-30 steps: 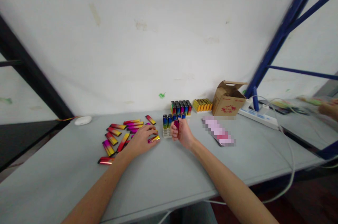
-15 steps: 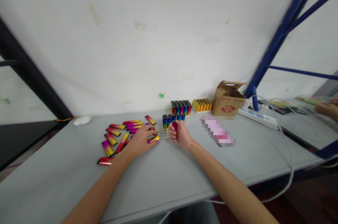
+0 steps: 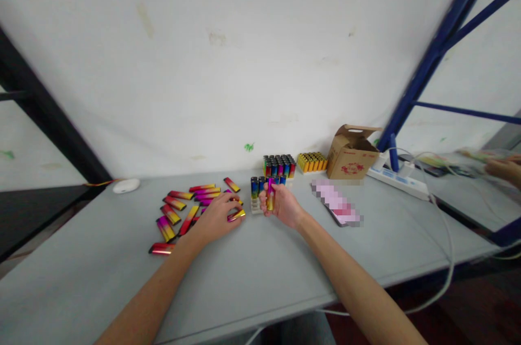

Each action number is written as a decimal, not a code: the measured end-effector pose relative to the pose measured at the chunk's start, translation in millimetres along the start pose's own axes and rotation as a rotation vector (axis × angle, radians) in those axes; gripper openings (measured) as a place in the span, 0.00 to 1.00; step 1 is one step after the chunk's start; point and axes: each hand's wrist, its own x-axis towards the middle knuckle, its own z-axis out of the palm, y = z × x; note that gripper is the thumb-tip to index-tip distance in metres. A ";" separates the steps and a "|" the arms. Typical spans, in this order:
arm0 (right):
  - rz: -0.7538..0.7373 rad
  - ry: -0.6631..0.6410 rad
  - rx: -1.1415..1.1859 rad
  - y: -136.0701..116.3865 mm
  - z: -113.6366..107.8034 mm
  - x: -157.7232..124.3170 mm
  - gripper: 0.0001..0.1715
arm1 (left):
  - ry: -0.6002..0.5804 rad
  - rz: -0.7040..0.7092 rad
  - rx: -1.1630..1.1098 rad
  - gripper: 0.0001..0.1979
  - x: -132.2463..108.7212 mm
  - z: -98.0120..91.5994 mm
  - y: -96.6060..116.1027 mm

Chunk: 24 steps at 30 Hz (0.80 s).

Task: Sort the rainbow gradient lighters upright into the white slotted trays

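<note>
Upright in my right hand (image 3: 287, 206) is a magenta-to-yellow metallic lighter (image 3: 270, 198), gripped between thumb and fingers. Right behind it stands a clear rack (image 3: 255, 205) with a row of blue-to-yellow lighters (image 3: 254, 187) in it, partly covered by my right hand. My left hand (image 3: 220, 217) rests low over the table at the edge of a loose pile, its fingers curled around a yellow and magenta lighter (image 3: 236, 216). Several red, yellow and magenta lighters (image 3: 166, 228) lie scattered under and left of that hand; some are hidden by it.
Against the wall stand a filled rack of dark-topped lighters (image 3: 279, 166) and a tray of yellow cylinders (image 3: 312, 161). To their right are an open cardboard box (image 3: 352, 163), a blurred-out phone-like object (image 3: 336, 203) and a power strip (image 3: 399, 181). A white case (image 3: 126, 186) lies far left. Another person's hand (image 3: 504, 168) shows at right.
My right hand has turned and opened its grip slightly, so the lighter's magenta and yellow side now shows. My left hand stays in place.
</note>
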 end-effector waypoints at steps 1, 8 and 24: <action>-0.006 0.012 -0.028 0.0 -0.5 0.8 0.12 | 0.002 0.002 -0.002 0.07 0.0 -0.1 0.2; -0.361 0.126 -0.392 -7.0 -12.9 2.0 0.18 | -0.005 -0.009 -0.006 0.08 0.0 -0.8 2.4; -0.567 0.384 -1.110 2.5 -43.0 11.5 0.13 | -0.003 0.001 0.019 0.06 -0.6 -4.9 7.6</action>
